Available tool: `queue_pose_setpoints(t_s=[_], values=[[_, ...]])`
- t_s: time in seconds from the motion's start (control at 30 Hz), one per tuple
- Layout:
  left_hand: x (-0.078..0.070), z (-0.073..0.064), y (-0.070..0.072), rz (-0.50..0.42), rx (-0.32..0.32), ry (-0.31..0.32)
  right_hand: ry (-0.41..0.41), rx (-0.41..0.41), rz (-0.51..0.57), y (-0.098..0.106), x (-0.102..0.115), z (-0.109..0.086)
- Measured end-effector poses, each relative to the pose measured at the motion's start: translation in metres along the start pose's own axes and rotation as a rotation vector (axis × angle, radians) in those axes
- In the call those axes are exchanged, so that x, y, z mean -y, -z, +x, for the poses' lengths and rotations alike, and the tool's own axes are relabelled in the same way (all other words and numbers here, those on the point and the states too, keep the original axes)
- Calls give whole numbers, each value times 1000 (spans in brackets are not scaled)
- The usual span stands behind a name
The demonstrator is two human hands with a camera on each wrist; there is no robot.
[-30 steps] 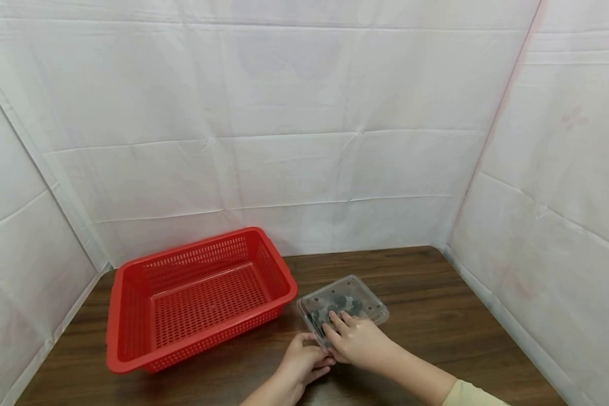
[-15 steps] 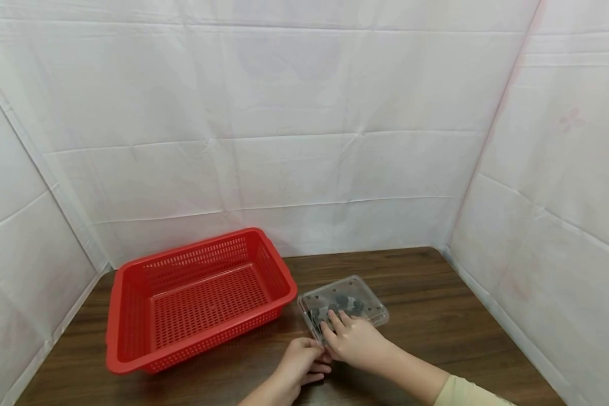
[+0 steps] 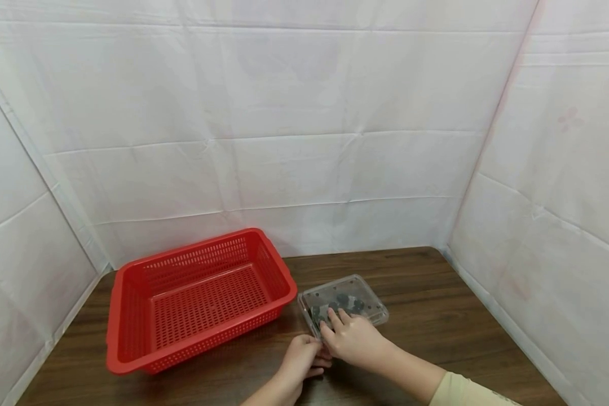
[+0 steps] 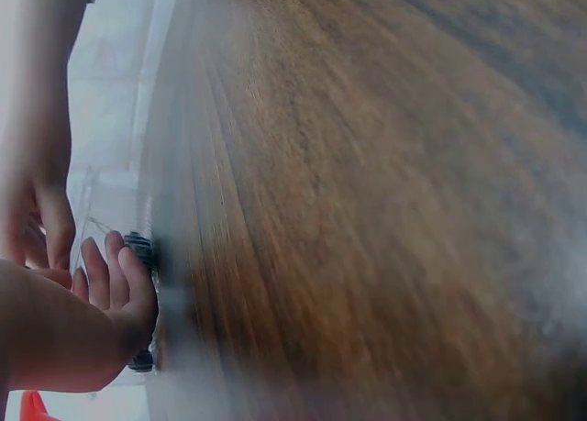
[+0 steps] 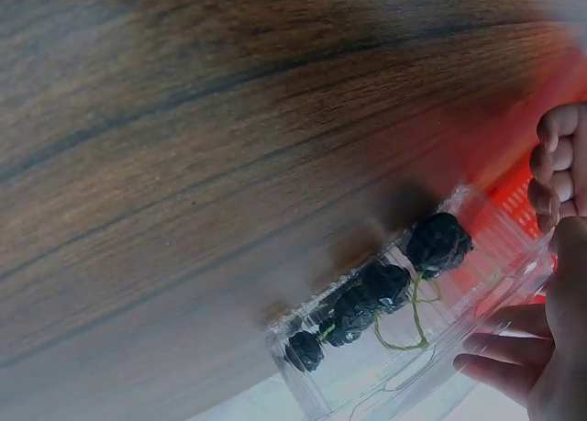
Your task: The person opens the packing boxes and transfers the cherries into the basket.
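A clear plastic clamshell box point(image 3: 367, 292) lies on the table, its lid closed over several dark fruits point(image 5: 438, 244) with thin green stems. My left hand point(image 3: 298, 361) is at the near corner of the box, thumb and forefinger pinching its edge; the other fingers point right below it. My right hand point(image 3: 357, 340) lies over the near part of the lid, with fingers spread and fairly straight on the plastic. In the right wrist view, the fingertips of my right hand point(image 5: 559, 348) touch the lid. Its palm hides part of the box in the head view.
To the left of the box stands a red plastic basket point(image 3: 201, 357) with slotted walls. Both rest on a dark wood table point(image 3: 426, 316). White cloth walls point(image 3: 304, 169) enclose the back and sides.
The hands shift only slightly at the box's near corner; the left fingers have moved a little up and closer under the right hand. Box and basket stay in place.
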State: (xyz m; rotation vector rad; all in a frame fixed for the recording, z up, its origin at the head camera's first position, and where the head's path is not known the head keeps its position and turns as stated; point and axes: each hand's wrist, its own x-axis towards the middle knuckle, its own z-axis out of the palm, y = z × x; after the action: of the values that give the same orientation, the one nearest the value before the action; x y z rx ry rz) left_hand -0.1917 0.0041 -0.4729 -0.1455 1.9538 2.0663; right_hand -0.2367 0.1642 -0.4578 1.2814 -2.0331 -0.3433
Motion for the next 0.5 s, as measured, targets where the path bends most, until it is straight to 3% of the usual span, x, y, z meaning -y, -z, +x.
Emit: queue_pose_setpoints(t_s=[0.5], values=[[5,6,-1,-96,2,-35,-4,86,-11,0,7,4]])
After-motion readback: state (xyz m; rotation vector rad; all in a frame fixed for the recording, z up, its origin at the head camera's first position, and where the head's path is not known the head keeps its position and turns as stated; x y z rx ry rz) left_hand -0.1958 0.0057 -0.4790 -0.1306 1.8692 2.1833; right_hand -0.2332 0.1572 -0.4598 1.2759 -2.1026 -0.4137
